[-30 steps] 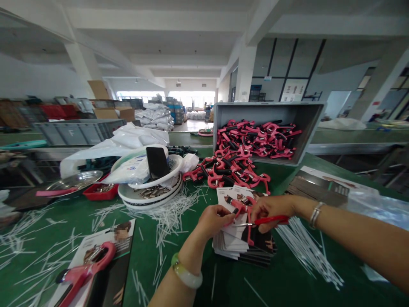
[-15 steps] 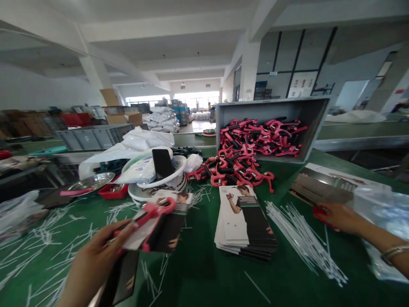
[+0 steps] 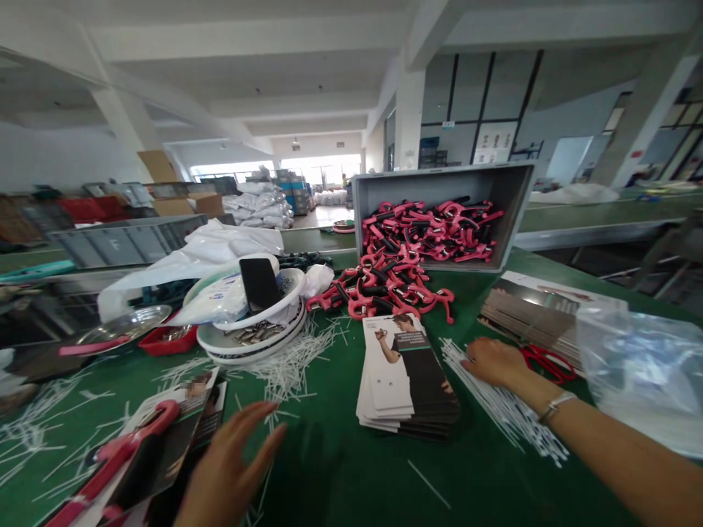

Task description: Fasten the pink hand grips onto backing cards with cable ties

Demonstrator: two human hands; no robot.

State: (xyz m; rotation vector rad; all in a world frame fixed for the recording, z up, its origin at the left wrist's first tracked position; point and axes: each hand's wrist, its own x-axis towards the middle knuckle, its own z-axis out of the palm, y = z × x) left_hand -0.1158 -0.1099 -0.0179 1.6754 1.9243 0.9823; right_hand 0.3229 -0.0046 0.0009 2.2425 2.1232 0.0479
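Head view: blurred left hand [image 3: 231, 465] beside cut-off pink grip exerciser [image 3: 115, 454].

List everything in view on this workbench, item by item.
grey plastic crate: one, grey, tipped, far centre
hand grip exercisers: many, pink and black, in crate and spilling onto table
printed card stack: one, white and black, table centre
second card stack: one, dark, right
carded exerciser: at least one, pink, lower left
plastic strips: many, white, scattered
scissors: one pair, red handles, right
plastic bag: one, clear, far right
stacked bowls: several, white, left of centre
phone: one, black, in top bowl
tray: one, red, left
metal dish: one, silver, left
left hand: open, near carded exerciser
right hand: on plastic strips, near scissors
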